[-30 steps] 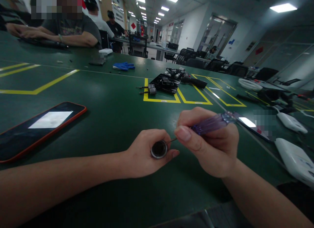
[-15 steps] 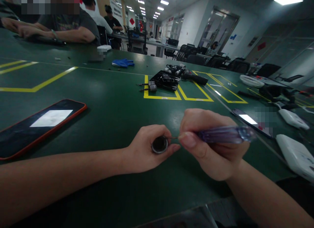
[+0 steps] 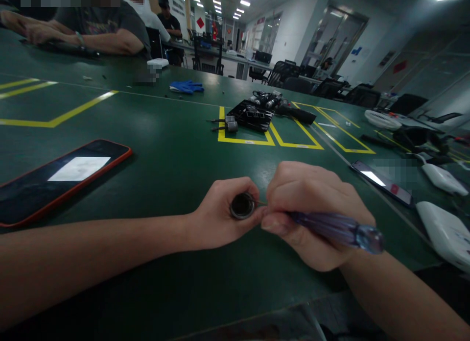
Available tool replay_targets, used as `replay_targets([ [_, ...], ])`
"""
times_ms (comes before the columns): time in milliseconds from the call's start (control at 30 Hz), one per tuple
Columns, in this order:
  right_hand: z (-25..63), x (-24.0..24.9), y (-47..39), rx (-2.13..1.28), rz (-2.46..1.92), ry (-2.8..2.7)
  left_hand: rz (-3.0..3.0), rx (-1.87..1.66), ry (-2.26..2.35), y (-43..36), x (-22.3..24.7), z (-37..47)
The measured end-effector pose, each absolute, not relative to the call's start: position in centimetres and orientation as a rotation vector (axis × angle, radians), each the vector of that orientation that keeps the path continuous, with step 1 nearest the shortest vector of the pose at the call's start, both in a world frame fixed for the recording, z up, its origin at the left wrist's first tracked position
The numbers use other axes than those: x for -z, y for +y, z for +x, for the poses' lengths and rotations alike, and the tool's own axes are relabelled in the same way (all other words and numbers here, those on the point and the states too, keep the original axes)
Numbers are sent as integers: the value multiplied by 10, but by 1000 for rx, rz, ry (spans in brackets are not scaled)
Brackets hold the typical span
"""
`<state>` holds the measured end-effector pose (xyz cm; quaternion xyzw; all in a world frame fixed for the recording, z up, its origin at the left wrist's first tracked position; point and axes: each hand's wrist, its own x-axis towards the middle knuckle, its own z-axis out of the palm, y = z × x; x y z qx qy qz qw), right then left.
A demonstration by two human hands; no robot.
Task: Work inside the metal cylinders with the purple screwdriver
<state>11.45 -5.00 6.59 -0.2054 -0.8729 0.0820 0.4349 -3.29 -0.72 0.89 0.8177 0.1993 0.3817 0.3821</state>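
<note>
Fingers of my left hand (image 3: 223,213) wrap round a small round metal cup (image 3: 242,206), its dark hollow opening facing me. Just right of it, my right hand (image 3: 316,213) grips a screwdriver (image 3: 334,228) with a translucent purple handle. The handle's rounded end points right, towards me, and its thin shaft runs left to the side of the cup. Whether the tip touches the cup or goes into it is hidden by my fingers. The fingertips of both hands are close together, above the green table (image 3: 176,164).
An orange-edged phone (image 3: 79,169) lies at left, another phone (image 3: 382,182) at right beside a white device (image 3: 446,228). Ahead are small motor-like parts (image 3: 230,124), a black packet (image 3: 251,115), cables (image 3: 266,99) and blue gloves (image 3: 186,87). A person (image 3: 99,27) sits across the table.
The screwdriver's handle end has swung lower, and my right hand has turned and moved slightly left, closer to my left hand. The whole view has shifted a little.
</note>
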Motion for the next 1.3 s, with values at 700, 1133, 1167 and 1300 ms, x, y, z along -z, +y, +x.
replay_targets([
  [700, 115, -63, -50, -507, -519, -1982, 2072, -987, 527, -8, -11, -33],
  [1133, 114, -58, -43, -399, -486, -2031, 2103, -979, 517, -7, -8, -33],
  [1167, 114, -58, -44, -398, -482, -2028, 2104, -982, 513, -7, -8, -33],
  [1300, 114, -59, -44, -390, -479, -2045, 2108, -998, 499, -7, -7, -33],
])
